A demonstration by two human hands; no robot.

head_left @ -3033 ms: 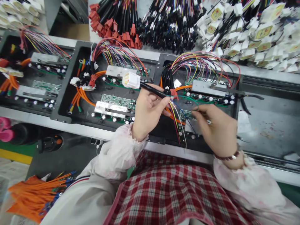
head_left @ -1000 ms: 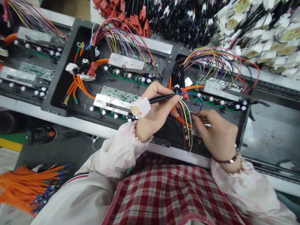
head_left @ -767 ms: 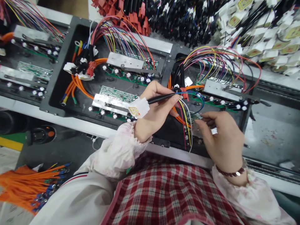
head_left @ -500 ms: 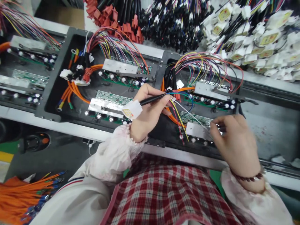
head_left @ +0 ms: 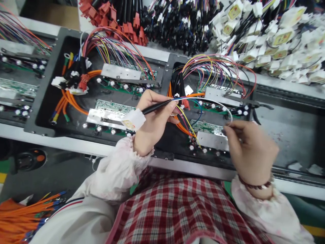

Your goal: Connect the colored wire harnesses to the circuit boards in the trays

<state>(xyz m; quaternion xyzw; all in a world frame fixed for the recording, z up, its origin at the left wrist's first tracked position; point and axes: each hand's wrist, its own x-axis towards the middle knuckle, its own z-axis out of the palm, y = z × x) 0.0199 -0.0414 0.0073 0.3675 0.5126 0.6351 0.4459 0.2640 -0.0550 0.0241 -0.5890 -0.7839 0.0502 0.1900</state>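
Note:
My left hand (head_left: 153, 122) is closed on a black-sleeved cable (head_left: 157, 106), pinching it near the end where its wires fan out. At the cable's other end a white plug connector (head_left: 133, 120) sticks out left of my wrist. My right hand (head_left: 250, 149) pinches a white wire (head_left: 218, 102) of this cable, which arcs up between the two hands. A yellow wire (head_left: 188, 122) and a red one hang down loose, and a blue-green pair curls below the white wire. Beneath lies a black housing (head_left: 175, 142) with circuit boards.
Another black housing (head_left: 54, 81) with boards and orange cables stands to the left. Behind lie heaps of red connectors (head_left: 111, 20), black cables (head_left: 180, 27) and white connectors (head_left: 279, 40). Pliers (head_left: 256, 115) rest at the right housing's edge. Orange cables (head_left: 22, 217) lie lower left.
My right hand has let go of the blue wire, taken the white wire and lifted it into an arc. My left hand keeps its hold on the cable. The view has shifted.

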